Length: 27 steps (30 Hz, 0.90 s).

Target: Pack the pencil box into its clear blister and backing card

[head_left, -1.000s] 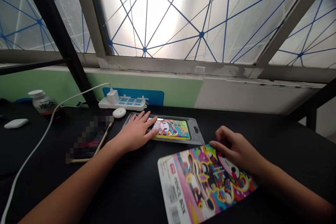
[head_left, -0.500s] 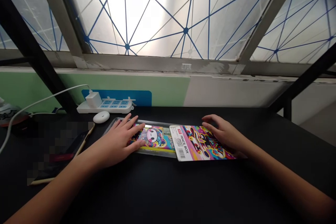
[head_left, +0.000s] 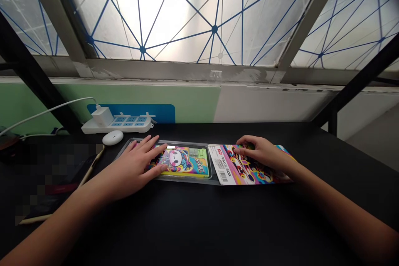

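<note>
My left hand (head_left: 141, 160) lies palm down with spread fingers on a pencil box (head_left: 187, 161) printed with a white cartoon face and the word SPORT. The box sits in a clear plastic tray (head_left: 213, 174). To its right, a colourful card (head_left: 224, 166) marked PENCIL BOX overlaps the tray's right end. Over the card rests my right hand (head_left: 260, 151), its fingers curved and a gap showing between thumb and forefinger. Its other fingers are partly hidden.
A white power strip (head_left: 132, 124) with a plugged-in charger (head_left: 102, 116) stands along the wall. Before it lies a white rounded case (head_left: 112, 137). A dark, partly blurred item with a tan edge (head_left: 92, 168) is at the left. Black frame bars (head_left: 332, 120) rise at both sides.
The card has shifted right, uncovering the right end of the pencil box and more of the tray. My right hand now lies farther over the card. The view has turned slightly right.
</note>
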Each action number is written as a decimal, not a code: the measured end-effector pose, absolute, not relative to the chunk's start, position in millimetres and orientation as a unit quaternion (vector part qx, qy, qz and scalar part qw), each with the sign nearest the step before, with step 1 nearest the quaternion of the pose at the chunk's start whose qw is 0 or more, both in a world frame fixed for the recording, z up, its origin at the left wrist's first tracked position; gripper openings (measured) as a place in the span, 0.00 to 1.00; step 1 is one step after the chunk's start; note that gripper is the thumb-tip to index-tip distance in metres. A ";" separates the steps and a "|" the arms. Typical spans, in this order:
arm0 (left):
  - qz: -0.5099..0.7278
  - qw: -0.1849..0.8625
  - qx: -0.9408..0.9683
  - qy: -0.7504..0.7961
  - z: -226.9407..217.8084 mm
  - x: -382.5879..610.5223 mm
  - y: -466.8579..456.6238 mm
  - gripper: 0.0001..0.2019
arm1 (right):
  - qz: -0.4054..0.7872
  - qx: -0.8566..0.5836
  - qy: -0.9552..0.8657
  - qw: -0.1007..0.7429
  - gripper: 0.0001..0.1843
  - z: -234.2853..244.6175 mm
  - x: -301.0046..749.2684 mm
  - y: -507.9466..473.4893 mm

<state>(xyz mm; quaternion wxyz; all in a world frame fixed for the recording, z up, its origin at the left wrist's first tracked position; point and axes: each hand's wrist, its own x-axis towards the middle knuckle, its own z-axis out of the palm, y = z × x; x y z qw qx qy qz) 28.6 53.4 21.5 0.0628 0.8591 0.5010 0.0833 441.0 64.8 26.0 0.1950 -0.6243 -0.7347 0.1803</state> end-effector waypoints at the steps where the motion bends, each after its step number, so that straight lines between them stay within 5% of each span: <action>1: 0.082 0.062 0.859 0.501 21.2 28.6 53.6 0.32 | 0.182 -0.627 -0.732 0.193 0.22 26.7 443.5 65.4; 16: 0.104 0.069 0.846 0.518 14.8 52.1 42.6 0.33 | 0.185 -0.637 -0.717 0.217 0.21 32.0 420.3 52.9; 19: 0.156 0.157 0.841 0.495 26.3 65.1 28.7 0.33 | 0.214 -0.630 -0.713 0.219 0.23 31.6 407.9 48.4; 23: 0.317 0.425 0.753 0.389 43.9 69.2 16.1 0.24 | 0.221 -0.621 -0.722 0.210 0.24 33.9 401.4 43.4; 27: 0.512 0.439 0.639 0.370 42.8 63.5 25.7 0.17 | 0.224 -0.615 -0.731 0.193 0.22 33.2 405.9 44.7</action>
